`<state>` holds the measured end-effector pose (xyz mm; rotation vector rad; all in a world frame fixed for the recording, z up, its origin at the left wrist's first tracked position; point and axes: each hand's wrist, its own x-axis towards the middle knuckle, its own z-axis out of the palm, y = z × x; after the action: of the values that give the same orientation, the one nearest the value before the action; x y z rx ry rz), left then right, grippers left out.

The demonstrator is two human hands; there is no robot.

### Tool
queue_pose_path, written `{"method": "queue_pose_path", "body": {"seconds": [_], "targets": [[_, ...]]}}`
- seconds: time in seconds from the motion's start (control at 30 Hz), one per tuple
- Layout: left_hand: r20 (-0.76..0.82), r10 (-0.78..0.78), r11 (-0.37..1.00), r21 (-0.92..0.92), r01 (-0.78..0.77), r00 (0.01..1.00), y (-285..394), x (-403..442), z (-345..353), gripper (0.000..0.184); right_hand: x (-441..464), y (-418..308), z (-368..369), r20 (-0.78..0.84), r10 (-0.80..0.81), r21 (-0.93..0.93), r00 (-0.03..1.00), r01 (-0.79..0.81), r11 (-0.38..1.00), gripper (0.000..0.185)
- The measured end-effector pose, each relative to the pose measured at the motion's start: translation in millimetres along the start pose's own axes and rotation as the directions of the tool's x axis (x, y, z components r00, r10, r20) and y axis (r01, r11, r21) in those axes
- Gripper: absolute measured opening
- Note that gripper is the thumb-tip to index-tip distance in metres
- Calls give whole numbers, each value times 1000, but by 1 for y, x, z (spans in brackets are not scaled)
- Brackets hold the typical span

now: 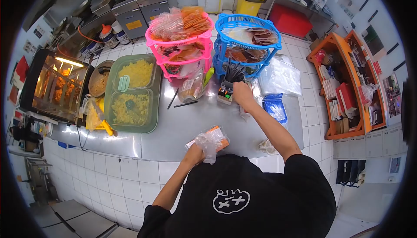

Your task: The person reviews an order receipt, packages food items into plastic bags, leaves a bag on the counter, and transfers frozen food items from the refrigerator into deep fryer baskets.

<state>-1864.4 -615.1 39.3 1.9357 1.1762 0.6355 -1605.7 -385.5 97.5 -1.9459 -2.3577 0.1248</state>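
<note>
My left hand [195, 154] is at the front edge of the steel table, closed on a crumpled clear plastic bag [209, 144] that partly hides the fingers. Under the bag lies an orange and white packet [222, 143]. Farther forward, my right hand [242, 94] is closed against a small holder [225, 93] with dark contents. A bunch of black plastic utensils [233, 72] sticks up just behind it. What the right fingers hold is hidden.
A pink tiered basket [180, 42] and a blue one [247, 45] hold packets. Left are a green tray [153, 107] with two lidded tubs of yellow food and a lit food warmer [54, 88]. Clear bags [281, 76] and a blue packet [276, 107] lie right.
</note>
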Motion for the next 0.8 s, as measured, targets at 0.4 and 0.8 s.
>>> {"method": "queue_pose_path", "body": {"seconds": [0.4,0.8], "targets": [[-218,137,990,-10,-143,966,-23,-8,38,39,-155,-48,27,-91,70,805,993,32,593,10],[-199,295,943,215,-252,934,-22,3,49,43,-180,-52,81,77,325,929,943,-186,319,20]]}}
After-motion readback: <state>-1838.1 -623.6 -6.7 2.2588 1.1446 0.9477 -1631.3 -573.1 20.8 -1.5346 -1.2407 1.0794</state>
